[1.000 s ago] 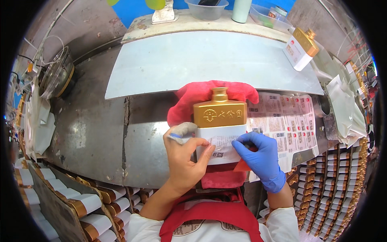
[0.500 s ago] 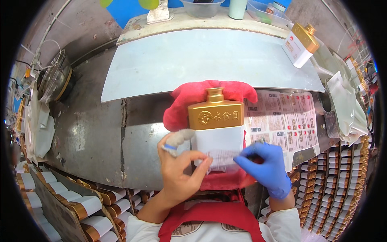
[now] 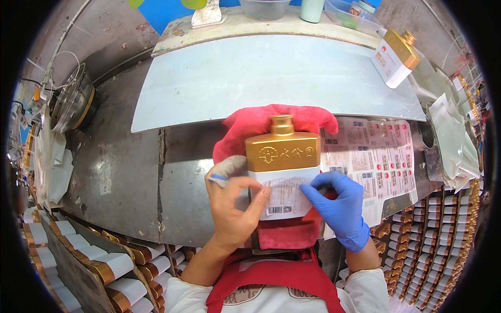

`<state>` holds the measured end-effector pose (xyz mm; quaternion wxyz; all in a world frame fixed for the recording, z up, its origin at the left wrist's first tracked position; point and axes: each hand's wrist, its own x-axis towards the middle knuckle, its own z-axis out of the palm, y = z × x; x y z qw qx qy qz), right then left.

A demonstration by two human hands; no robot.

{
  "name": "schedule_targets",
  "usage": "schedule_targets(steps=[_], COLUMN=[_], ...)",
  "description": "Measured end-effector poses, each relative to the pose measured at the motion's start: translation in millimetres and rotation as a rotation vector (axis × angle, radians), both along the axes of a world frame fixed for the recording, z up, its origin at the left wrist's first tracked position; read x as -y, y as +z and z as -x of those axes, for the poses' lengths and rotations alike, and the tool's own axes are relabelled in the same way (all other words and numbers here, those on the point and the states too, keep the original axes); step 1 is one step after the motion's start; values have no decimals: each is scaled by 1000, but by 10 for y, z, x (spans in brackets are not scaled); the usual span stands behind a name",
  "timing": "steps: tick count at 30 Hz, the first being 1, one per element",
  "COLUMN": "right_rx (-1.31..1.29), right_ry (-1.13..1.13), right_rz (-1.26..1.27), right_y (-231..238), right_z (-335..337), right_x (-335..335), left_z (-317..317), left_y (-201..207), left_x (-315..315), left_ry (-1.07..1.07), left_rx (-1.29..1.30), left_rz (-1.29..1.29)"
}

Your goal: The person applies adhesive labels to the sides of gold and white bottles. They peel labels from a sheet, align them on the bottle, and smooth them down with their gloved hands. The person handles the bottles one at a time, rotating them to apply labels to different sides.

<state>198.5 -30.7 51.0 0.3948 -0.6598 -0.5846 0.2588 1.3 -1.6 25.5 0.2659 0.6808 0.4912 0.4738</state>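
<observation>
A flat bottle (image 3: 284,152) with a gold shoulder and neck and a white body lies face up on a red cloth (image 3: 289,235). Over its white front is a clear printed label (image 3: 284,194), with a barcode near its lower edge. My left hand (image 3: 229,208), wearing a pale cloth cover on one finger, pinches the label's left edge. Opposite it, my right hand (image 3: 342,206) in a blue glove pinches the right edge. Something red shows under the right hand; its kind is unclear. Whether the label touches the bottle all over cannot be made out.
A label sheet (image 3: 389,161) lies right of the bottle. Beyond is a pale board (image 3: 219,78), with another gold and white bottle (image 3: 395,58) standing at its right end. Racks of similar bottles flank me at lower left (image 3: 112,266) and lower right (image 3: 430,235).
Both hands have brought the label slightly upward over the bottle's white front. It was tilted and blurred before; now it appears flatter, with its barcode visible.
</observation>
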Motion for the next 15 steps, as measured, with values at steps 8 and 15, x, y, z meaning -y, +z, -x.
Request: schedule_targets(steps=[8, 15], right_rx=[-200, -189], right_ry=[-86, 14], right_rz=[132, 298], right_y=[-75, -107], right_z=[-140, 20], right_x=[89, 62], left_z=[-72, -201], left_y=[-88, -36], left_x=[28, 20], left_ry=[-79, -69], left_rx=[159, -537], left_rz=[-71, -288])
